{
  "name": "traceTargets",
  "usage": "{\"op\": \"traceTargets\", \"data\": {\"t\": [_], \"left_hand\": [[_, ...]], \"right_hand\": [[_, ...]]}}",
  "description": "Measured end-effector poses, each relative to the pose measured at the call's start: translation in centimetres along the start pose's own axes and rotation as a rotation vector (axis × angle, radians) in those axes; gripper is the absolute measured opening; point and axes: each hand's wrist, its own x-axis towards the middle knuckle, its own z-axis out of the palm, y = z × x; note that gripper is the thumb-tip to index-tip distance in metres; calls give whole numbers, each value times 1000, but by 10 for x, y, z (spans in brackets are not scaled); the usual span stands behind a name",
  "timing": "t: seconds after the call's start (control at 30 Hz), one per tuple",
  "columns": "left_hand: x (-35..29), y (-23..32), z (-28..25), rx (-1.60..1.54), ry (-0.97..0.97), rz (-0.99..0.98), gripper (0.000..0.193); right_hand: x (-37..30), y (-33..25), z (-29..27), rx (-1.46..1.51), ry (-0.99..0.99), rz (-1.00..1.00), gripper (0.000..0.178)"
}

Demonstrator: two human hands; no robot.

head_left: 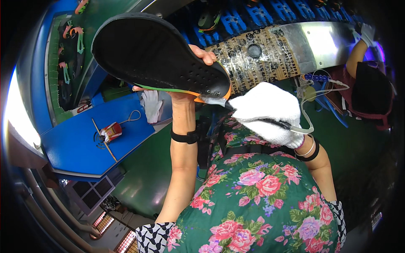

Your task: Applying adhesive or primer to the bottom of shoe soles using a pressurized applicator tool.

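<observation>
Spread below both grips, a flowered green apron. Off to the left of the left-hand grip, a blue table; beyond the two grips, cardboard under clear tape, with a round dark disc on top. Far out to the right of the gloved grip, a co-worker's gloved hand.

Up in the left hand, off any surface: a large black shoe-sole piece, edged in green and orange, dotted with small holes toward the end nearest the right-hand grip. Supported from behind, with bare fingers curled over the far edge; palm mostly hidden.

In the white-gloved right hand, closed firmly: a slim dark-handled tool, angled leftward out of the grip, pale tip at the orange edge. Brush or blade: impossible to tell. Behind that grip, a pale hose.

Left of the left wrist, a crumpled pale glove; farther left, a small red-and-yellow packet beside a thin stick.

Probably in hand: edge work with the tip along the orange rim. Seemingly called for next: a steady left hold, light tip contact and a slow pass along the edge.
</observation>
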Motion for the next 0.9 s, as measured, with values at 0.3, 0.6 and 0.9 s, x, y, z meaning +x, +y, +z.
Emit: {"op": "traceTargets", "data": {"t": [0.3,0.6,0.9], "left_hand": [[-1,-8,-9,-16,-8,17,125],[-4,-14,-16,-123,-30,-12,136],[-1,-16,-11,-137,-49,34,119]], "right_hand": [[-7,-5,17,-111,-58,-163,33],[-14,-8,13,-171,-70,-118,33],[-14,-8,0,-210,-46,-100,33]]}}
